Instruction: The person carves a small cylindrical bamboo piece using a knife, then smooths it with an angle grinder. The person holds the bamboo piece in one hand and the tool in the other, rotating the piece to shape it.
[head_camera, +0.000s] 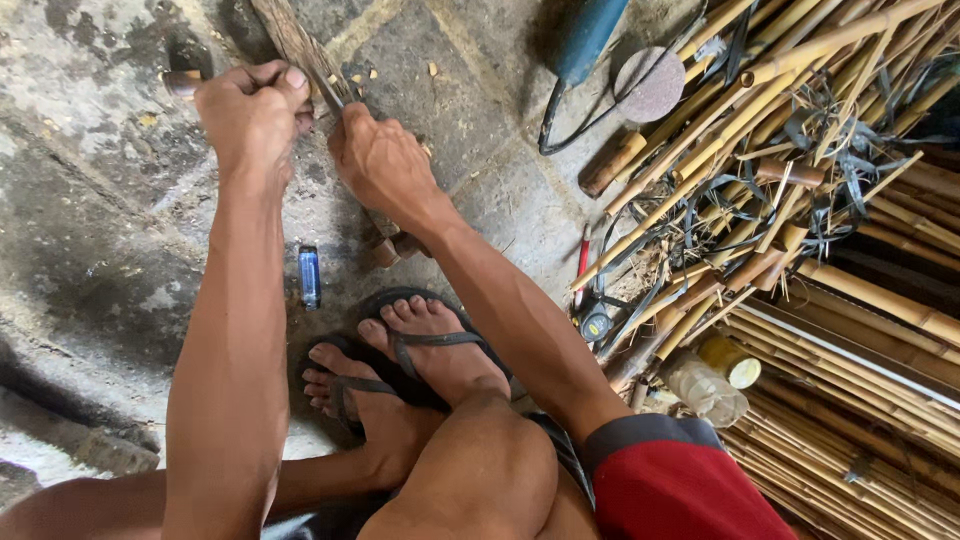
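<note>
Left hand (250, 110): clenched in a fist over what looks like a knife; a brown handle end (180, 82) sticks out on its outer side and a thin blade (327, 90) runs from the fist toward the other hand.
Right hand (378, 160): fingers curled down on the wooden strip (300, 45), pinning it to the ground just beside the blade.
Strip from the grips: it starts under both hands and runs up and away from the person, slanting a little to the left; its near end seems to pass beneath the right palm toward small wood blocks (392, 246), though the wrist hides the join.
Long axis: along the strip, roughly across the blade's line.
Nearer hand: both touch it; the right lies flat on it, the left meets it through the blade.
Surface: rough, stained concrete floor (90, 220) with pale chips scattered beyond the hands.
Below the grips: a small blue lighter (309, 276), then two feet in dark sandals (420, 345).
Right of the grips: a blue power grinder (590, 35) with disc, a heap of bamboo canes (830, 300), a clear plastic bottle (705, 388).
</note>
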